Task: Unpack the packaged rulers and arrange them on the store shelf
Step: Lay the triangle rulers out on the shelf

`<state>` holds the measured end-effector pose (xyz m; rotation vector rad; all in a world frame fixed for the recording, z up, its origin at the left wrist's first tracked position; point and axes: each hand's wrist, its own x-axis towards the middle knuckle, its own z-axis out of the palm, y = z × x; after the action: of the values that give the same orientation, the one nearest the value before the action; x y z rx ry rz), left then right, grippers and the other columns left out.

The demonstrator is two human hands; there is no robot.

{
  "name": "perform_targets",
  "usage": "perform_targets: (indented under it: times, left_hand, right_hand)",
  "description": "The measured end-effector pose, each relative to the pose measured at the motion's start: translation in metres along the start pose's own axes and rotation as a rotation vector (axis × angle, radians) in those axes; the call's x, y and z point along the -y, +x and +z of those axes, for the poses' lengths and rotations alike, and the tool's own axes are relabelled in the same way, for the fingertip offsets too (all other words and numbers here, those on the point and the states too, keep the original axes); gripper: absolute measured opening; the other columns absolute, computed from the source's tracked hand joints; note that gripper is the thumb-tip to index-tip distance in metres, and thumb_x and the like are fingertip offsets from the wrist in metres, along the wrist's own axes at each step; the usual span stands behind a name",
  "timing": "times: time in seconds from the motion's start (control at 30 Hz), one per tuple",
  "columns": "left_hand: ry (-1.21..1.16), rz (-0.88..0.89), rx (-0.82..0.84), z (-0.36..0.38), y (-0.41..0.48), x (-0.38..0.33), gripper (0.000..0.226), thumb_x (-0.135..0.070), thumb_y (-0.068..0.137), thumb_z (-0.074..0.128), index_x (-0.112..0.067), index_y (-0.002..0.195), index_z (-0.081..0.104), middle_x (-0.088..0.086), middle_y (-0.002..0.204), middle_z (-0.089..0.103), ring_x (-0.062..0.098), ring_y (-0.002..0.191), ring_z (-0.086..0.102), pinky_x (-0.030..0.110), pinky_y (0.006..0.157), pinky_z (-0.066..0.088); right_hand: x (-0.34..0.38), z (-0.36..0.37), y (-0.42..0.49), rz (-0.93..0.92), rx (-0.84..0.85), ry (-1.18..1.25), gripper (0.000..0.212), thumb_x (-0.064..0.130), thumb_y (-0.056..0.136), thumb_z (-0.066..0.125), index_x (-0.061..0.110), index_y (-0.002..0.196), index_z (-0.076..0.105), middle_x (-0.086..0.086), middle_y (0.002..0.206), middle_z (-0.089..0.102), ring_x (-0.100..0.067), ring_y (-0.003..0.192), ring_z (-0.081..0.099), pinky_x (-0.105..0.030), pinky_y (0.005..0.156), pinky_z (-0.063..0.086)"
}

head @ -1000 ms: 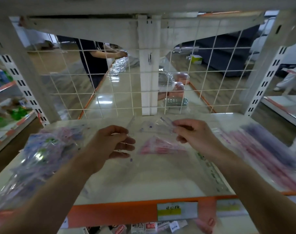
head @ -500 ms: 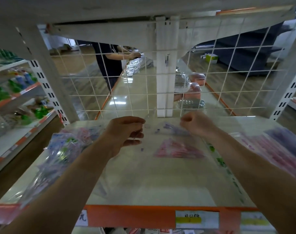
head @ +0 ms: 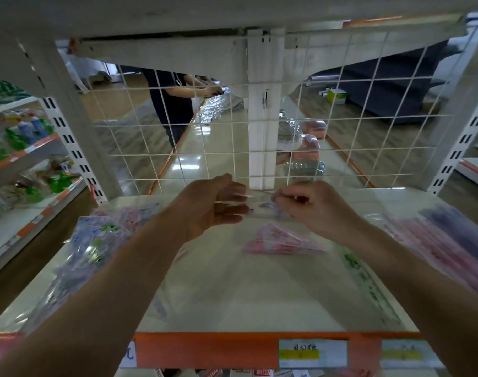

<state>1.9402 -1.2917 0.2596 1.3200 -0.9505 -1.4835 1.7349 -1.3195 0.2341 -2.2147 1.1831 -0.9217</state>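
Observation:
Both my hands hold a clear plastic package [head: 259, 206] above the back of the white shelf [head: 246, 300]. My left hand [head: 213, 208] grips its left end with curled fingers. My right hand [head: 311, 205] pinches its right end, where a purple ruler shows through the plastic. Below them a pink triangular ruler set [head: 281, 240] lies on the shelf. A large clear bag with green print [head: 368, 289] hangs down from my hands toward the shelf's front edge.
A pile of bagged blue and pink stationery [head: 91, 240] lies on the left of the shelf. Pink and purple rulers [head: 450, 240] lie along the right. A white wire grid [head: 232, 137] closes the back; behind it a person works at another shelf.
Both hands have moved closer together and further toward the back grid, drawing the clear package taut between them. The camera has tilted up a little.

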Motion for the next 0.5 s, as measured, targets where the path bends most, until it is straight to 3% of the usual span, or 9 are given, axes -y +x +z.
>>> perform_targets:
  times: [0.1, 0.2, 0.3, 0.4, 0.5]
  left_hand:
    - [-0.098, -0.016, 0.01, -0.007, 0.002, 0.004, 0.042, -0.034, 0.1, 0.039, -0.001, 0.097, 0.066, 0.014, 0.091, 0.072, 0.022, 0.072, 0.07, 0.031, 0.06, 0.058]
    - [-0.127, 0.039, 0.017, -0.004, 0.0, 0.006, 0.024, -0.02, 0.096, 0.05, -0.002, 0.095, 0.066, 0.013, 0.086, 0.071, 0.019, 0.067, 0.068, 0.029, 0.06, 0.058]
    - [-0.188, 0.077, 0.007, 0.007, -0.002, 0.01, 0.009, -0.003, 0.088, 0.058, -0.004, 0.092, 0.066, 0.01, 0.08, 0.07, 0.016, 0.065, 0.066, 0.027, 0.06, 0.058]
    - [-0.261, 0.04, 0.028, 0.014, -0.003, 0.013, 0.007, -0.009, 0.088, 0.059, -0.007, 0.089, 0.066, 0.008, 0.08, 0.068, 0.016, 0.063, 0.063, 0.026, 0.059, 0.057]
    - [-0.306, 0.044, -0.002, 0.011, -0.004, 0.01, 0.01, -0.011, 0.09, 0.057, -0.005, 0.092, 0.064, 0.009, 0.076, 0.063, 0.019, 0.062, 0.063, 0.028, 0.058, 0.057]
  right_hand:
    - [0.001, -0.003, -0.008, 0.225, 0.134, 0.252, 0.019, 0.01, 0.095, 0.052, 0.007, 0.097, 0.071, -0.001, 0.07, 0.066, -0.006, 0.053, 0.057, -0.016, 0.054, 0.045]
    - [0.002, -0.001, -0.013, 0.36, 0.149, 0.409, 0.021, 0.01, 0.096, 0.05, 0.009, 0.091, 0.07, -0.001, 0.063, 0.066, -0.009, 0.051, 0.056, -0.019, 0.05, 0.044]
    - [0.013, 0.007, -0.016, 0.417, 0.149, 0.56, 0.02, 0.012, 0.097, 0.05, 0.009, 0.089, 0.068, -0.003, 0.063, 0.068, -0.012, 0.051, 0.058, -0.021, 0.05, 0.046]
    - [0.023, 0.012, -0.016, 0.452, 0.184, 0.659, 0.021, 0.012, 0.097, 0.048, 0.01, 0.086, 0.066, -0.003, 0.061, 0.064, -0.014, 0.049, 0.055, -0.021, 0.048, 0.045]
    - [0.027, 0.01, -0.015, 0.401, 0.165, 0.52, 0.021, 0.015, 0.097, 0.048, 0.011, 0.088, 0.067, -0.003, 0.062, 0.062, -0.014, 0.053, 0.054, -0.026, 0.054, 0.046]
